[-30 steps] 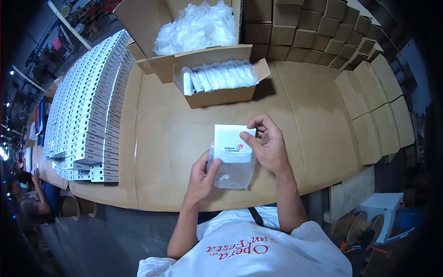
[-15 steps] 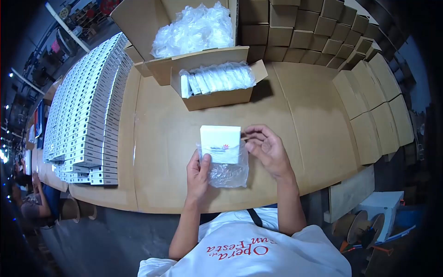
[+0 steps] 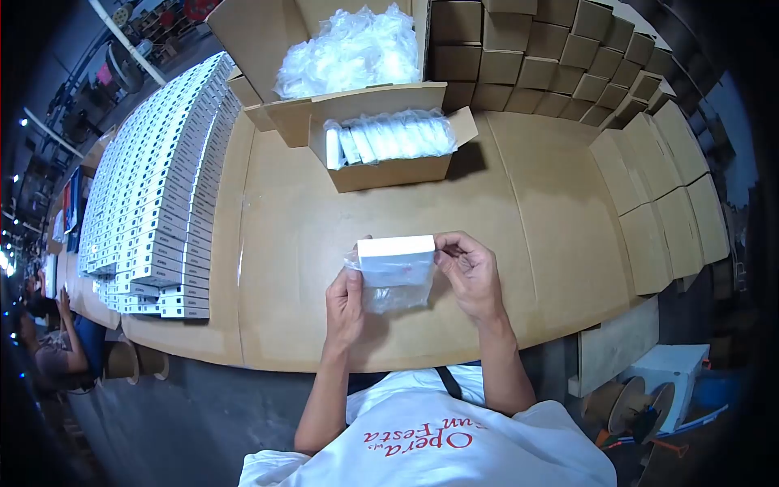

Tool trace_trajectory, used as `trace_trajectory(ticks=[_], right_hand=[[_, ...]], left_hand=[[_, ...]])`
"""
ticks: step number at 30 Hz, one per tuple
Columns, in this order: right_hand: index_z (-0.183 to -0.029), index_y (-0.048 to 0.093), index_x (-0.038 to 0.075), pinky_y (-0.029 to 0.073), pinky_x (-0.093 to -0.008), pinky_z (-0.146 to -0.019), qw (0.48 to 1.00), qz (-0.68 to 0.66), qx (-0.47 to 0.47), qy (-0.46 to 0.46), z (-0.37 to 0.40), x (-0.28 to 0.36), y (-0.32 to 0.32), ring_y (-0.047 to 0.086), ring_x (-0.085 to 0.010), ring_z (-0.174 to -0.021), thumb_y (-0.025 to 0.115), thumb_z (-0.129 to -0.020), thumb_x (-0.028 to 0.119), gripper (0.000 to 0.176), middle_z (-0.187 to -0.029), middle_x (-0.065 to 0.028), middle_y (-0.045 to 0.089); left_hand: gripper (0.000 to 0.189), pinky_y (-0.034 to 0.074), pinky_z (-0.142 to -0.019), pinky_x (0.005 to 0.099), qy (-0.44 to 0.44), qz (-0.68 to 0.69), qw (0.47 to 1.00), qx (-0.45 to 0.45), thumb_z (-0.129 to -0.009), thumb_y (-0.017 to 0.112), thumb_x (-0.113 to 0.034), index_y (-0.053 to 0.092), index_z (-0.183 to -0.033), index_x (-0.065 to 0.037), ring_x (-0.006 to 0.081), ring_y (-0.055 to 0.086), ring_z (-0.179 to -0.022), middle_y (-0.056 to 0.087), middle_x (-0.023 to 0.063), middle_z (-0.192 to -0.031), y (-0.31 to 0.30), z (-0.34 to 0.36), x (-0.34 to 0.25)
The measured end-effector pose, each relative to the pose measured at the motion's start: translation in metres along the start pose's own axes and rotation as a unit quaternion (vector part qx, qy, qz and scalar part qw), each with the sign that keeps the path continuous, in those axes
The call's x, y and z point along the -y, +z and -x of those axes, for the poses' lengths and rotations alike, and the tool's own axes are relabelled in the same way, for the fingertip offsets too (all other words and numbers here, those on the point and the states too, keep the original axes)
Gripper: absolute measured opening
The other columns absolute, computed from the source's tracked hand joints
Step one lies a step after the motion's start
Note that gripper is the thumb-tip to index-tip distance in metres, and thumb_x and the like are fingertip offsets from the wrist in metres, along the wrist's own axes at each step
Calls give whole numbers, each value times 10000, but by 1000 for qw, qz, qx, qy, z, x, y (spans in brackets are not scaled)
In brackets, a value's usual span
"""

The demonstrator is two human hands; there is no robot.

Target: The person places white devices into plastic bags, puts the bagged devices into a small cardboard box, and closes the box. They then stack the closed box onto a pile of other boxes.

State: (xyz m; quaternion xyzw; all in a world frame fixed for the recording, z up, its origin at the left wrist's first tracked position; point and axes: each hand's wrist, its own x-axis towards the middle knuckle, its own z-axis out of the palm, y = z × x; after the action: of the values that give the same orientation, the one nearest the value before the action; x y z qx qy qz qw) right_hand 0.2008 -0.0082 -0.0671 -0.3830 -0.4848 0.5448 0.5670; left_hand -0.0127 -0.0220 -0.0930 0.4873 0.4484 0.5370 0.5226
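A small white box (image 3: 396, 248) sits partly inside a clear plastic bag (image 3: 398, 299), its top end sticking out and the bag's lower part hanging loose below. My left hand (image 3: 346, 307) is closed on the left side of the box and bag, thumb in front. At the upper right corner, my right hand (image 3: 471, 274) pinches the bag's edge against the box. Just beyond my hands stands an open carton (image 3: 393, 174), with a row of bagged white boxes (image 3: 393, 138) packed in it.
Stacked white boxes (image 3: 158, 211) form a tall block on the left. Behind the carton, a large open box (image 3: 251, 40) holds a heap of clear plastic bags (image 3: 353, 53). Brown cartons (image 3: 544, 61) are piled at the back and right. Another person (image 3: 69, 345) is at far left.
The box has tilted and sits deeper in the bag, its printed face now behind the plastic. My right hand has closed in on the box's upper right corner.
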Motion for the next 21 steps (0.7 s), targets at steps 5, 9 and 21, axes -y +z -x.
trace_trajectory(ticks=[5, 9, 21], right_hand=[[-1096, 605, -34, 482, -301, -1001, 998, 28, 19, -45, -6, 12, -1, 614, -165, -1147, 568, -1027, -9, 82, -1238, -154, 665], [-1118, 603, -22, 473, -319, -1015, 997, -39, 37, -48, -7, 13, -1, 606, -180, -1182, 639, -993, 23, 138, -1252, -157, 660], [-1028, 753, -10, 537, -287, -857, 989, 102, 107, 22, -2, 3, 2, 675, -148, -961, 791, -843, -37, 190, -1046, -96, 746]], left_hand=[[522, 360, -1178, 393, 90, -75, 993, 28, -1134, 375, -331, 528, -1432, 70, 246, 507, -1370, 530, 157, -1506, -2, -6, -14], [537, 410, -1126, 370, 17, 48, 999, 18, -1131, 378, -360, 479, -1485, 31, 209, 537, -1312, 542, 137, -1480, -2, -5, -3], [302, 493, -933, 298, -75, 18, 994, 75, -1038, 603, -124, 615, -1326, -35, 137, 596, -1054, 649, 58, -1204, 14, 4, -33]])
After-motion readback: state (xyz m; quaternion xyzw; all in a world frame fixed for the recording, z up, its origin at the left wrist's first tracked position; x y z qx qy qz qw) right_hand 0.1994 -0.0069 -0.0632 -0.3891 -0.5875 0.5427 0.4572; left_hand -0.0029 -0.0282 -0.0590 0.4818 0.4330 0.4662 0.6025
